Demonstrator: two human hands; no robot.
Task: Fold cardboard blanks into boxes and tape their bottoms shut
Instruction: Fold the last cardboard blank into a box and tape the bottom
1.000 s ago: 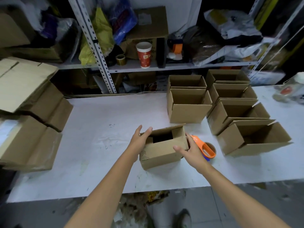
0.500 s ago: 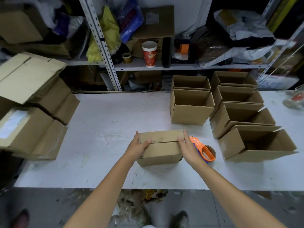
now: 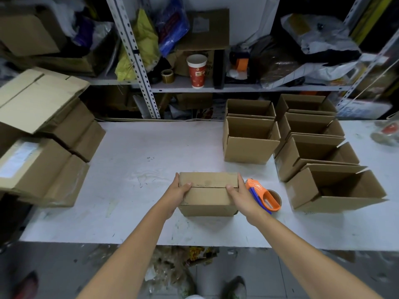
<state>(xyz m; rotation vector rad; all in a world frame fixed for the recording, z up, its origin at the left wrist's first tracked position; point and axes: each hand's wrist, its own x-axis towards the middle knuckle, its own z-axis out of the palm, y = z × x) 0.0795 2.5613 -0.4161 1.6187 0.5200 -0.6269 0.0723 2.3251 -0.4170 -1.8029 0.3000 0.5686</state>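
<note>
While two hands (image 3: 177, 194) (image 3: 241, 196) grip one box (image 3: 208, 199), maybe six open boxes (image 3: 250, 145) stand.

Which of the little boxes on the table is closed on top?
The box held between the left hand and right hand. Its flaps meet in a seam; the open boxes on the right show their insides.

I saw the closed box (image 3: 208, 194) at frame center, tape dispenser (image 3: 262, 196) touching its right, open boxes (image 3: 250, 139) upper right.
</note>
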